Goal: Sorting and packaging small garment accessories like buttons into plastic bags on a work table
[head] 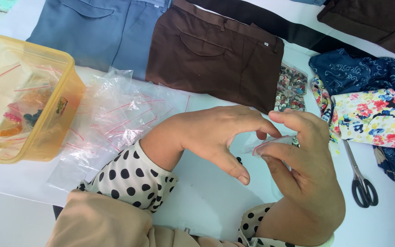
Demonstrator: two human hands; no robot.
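My right hand pinches a small clear zip bag with a red seal line between thumb and fingers, low in the middle of the head view. My left hand reaches across from the left, its fingertips touching the top of that same bag, thumb pointing down. Something small and dark shows just below the left hand on the white table. Both wrists wear white sleeves with black dots.
A heap of empty clear zip bags lies left of my hands beside a yellow plastic tub. Folded brown trousers and blue trousers lie behind. A bag of buttons, floral fabrics and scissors sit right.
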